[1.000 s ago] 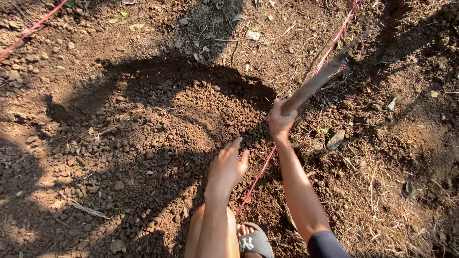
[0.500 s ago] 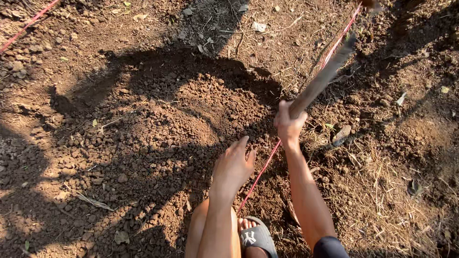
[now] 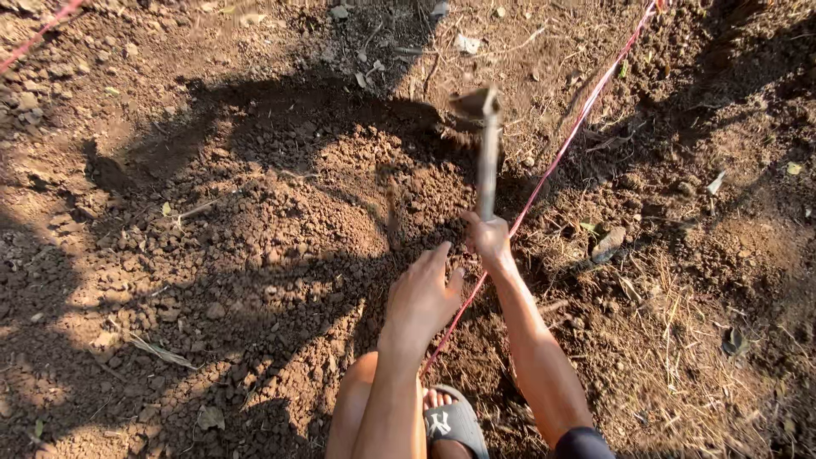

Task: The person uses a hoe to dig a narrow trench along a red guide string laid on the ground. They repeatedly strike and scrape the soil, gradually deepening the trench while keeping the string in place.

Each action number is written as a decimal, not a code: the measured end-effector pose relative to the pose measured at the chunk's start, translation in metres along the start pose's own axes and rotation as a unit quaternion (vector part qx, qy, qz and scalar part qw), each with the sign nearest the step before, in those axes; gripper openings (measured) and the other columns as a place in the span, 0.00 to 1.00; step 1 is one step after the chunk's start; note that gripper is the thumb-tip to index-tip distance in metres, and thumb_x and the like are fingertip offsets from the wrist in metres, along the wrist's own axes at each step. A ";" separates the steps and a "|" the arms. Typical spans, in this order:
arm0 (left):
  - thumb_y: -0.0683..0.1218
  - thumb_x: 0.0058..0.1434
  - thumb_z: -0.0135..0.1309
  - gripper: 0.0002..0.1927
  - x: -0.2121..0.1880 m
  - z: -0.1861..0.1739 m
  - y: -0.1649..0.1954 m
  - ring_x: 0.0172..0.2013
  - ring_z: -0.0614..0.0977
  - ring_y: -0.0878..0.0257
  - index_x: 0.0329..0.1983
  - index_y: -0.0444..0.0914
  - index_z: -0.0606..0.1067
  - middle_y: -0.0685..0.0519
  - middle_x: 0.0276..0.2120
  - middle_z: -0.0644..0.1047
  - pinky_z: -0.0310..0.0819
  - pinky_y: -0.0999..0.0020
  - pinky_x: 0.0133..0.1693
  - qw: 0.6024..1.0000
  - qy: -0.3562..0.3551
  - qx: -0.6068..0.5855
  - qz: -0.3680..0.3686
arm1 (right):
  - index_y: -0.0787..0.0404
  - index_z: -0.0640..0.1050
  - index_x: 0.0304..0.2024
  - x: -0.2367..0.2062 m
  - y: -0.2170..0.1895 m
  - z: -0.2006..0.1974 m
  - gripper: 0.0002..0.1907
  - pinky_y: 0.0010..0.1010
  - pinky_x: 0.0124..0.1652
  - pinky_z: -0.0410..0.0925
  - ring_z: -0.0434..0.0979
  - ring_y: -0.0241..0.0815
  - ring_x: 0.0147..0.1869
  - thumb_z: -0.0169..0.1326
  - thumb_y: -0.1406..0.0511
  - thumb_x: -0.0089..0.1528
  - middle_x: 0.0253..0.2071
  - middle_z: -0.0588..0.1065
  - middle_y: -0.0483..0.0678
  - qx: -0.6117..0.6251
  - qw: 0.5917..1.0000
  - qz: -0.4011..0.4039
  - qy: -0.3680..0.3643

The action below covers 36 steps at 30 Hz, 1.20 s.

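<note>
1. The right hand (image 3: 490, 240) is closed around the lower end of a hand hoe (image 3: 484, 144), fingers wrapped about the handle.
2. The hoe's handle stands almost upright in the view, and its small metal blade at the top is blurred, above the dark shaded soil.
3. The left hand (image 3: 421, 297) is spread open with fingers stretched out, palm down, holding nothing; whether it touches the earth beneath cannot be told.
4. The left hand lies just beside the right one, a little lower and to the left in the view.
5. A red string (image 3: 561, 153) runs taut across the ground from the upper right down toward the person's foot, passing close beside the right wrist and between the two forearms.
6. Loose, crumbly tilled soil (image 3: 280, 221) forms a low mound ahead of the hands, part in sun and part under the person's shadow.
7. To the right of the string the ground carries dry straw (image 3: 671, 340) and scattered bits of plant litter.
8. A grey sandal (image 3: 455, 423) with toes showing sits at the bottom edge, between the forearms.
9. A second stretch of red string (image 3: 38, 34) crosses the top left corner, well apart from the hands.
</note>
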<state>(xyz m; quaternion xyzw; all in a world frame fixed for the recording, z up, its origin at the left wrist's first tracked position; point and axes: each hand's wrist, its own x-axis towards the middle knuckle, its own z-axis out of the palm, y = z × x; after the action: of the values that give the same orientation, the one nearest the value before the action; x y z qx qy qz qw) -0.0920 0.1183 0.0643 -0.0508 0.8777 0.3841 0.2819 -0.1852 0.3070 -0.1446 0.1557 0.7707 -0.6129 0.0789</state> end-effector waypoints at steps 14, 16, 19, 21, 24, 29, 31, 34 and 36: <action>0.55 0.66 0.44 0.31 0.002 0.014 -0.004 0.61 0.74 0.48 0.70 0.40 0.62 0.45 0.66 0.68 0.65 0.50 0.63 0.998 0.043 -0.006 0.044 | 0.64 0.73 0.30 0.019 0.009 0.014 0.09 0.25 0.14 0.62 0.64 0.33 0.15 0.51 0.67 0.64 0.19 0.69 0.45 -0.043 0.991 0.126 0.012; 0.55 0.66 0.44 0.31 0.000 0.010 -0.002 0.61 0.75 0.49 0.70 0.40 0.62 0.45 0.65 0.69 0.66 0.51 0.63 0.999 0.035 -0.011 0.034 | 0.67 0.74 0.32 0.003 0.014 0.017 0.11 0.26 0.15 0.61 0.64 0.34 0.16 0.53 0.64 0.64 0.20 0.69 0.45 -0.065 0.978 0.192 -0.036; 0.55 0.67 0.44 0.31 -0.001 0.008 -0.003 0.60 0.75 0.49 0.71 0.39 0.61 0.44 0.64 0.69 0.66 0.51 0.63 0.999 0.031 -0.005 0.030 | 0.66 0.75 0.32 -0.020 0.007 0.011 0.11 0.24 0.14 0.63 0.66 0.32 0.15 0.54 0.63 0.63 0.19 0.71 0.45 -0.099 0.988 0.119 -0.011; 0.55 0.68 0.43 0.31 -0.001 0.009 -0.006 0.60 0.75 0.48 0.71 0.38 0.59 0.42 0.65 0.68 0.65 0.50 0.62 0.999 0.034 0.008 0.039 | 0.62 0.73 0.32 -0.025 -0.003 0.003 0.07 0.26 0.11 0.64 0.65 0.33 0.13 0.54 0.65 0.61 0.18 0.70 0.45 -0.039 0.998 0.027 0.030; 0.55 0.68 0.44 0.30 -0.002 0.015 -0.008 0.60 0.75 0.47 0.70 0.37 0.61 0.40 0.63 0.69 0.65 0.49 0.62 0.996 0.061 0.012 0.063 | 0.59 0.70 0.23 -0.013 -0.013 -0.008 0.13 0.23 0.13 0.65 0.66 0.31 0.13 0.50 0.67 0.64 0.16 0.69 0.44 0.033 0.981 -0.179 0.062; 0.54 0.67 0.45 0.29 -0.002 0.021 -0.006 0.58 0.76 0.47 0.68 0.37 0.64 0.41 0.61 0.73 0.67 0.49 0.60 0.993 0.081 -0.011 0.085 | 0.55 0.70 0.19 0.023 0.001 -0.006 0.19 0.24 0.15 0.69 0.68 0.31 0.14 0.47 0.66 0.67 0.15 0.69 0.42 0.124 0.952 -0.273 0.064; 0.53 0.66 0.45 0.29 -0.002 0.021 -0.003 0.58 0.77 0.46 0.68 0.37 0.64 0.41 0.60 0.73 0.68 0.49 0.59 0.993 0.078 -0.020 0.086 | 0.60 0.70 0.22 0.028 0.015 0.003 0.13 0.26 0.16 0.67 0.66 0.34 0.15 0.51 0.67 0.63 0.17 0.69 0.45 0.053 0.992 -0.092 0.067; 0.53 0.65 0.46 0.29 -0.002 0.022 -0.001 0.56 0.77 0.45 0.68 0.37 0.65 0.41 0.59 0.73 0.69 0.48 0.58 0.994 0.067 -0.028 0.080 | 0.64 0.75 0.31 0.024 0.028 0.014 0.10 0.27 0.18 0.64 0.69 0.35 0.21 0.55 0.63 0.63 0.23 0.72 0.45 -0.109 0.980 0.167 -0.007; 0.54 0.65 0.47 0.30 -0.002 0.022 -0.002 0.56 0.77 0.45 0.67 0.36 0.65 0.41 0.58 0.74 0.69 0.48 0.57 0.995 0.064 -0.027 0.076 | 0.63 0.74 0.35 0.015 0.029 0.018 0.10 0.25 0.20 0.67 0.73 0.35 0.23 0.56 0.62 0.61 0.25 0.75 0.46 -0.121 0.978 0.167 -0.017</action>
<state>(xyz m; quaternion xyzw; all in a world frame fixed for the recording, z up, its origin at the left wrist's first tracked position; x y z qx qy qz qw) -0.0800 0.1317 0.0518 -0.0162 0.8846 0.4241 0.1932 -0.1905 0.2975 -0.1798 0.2610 0.8008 -0.4956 0.2119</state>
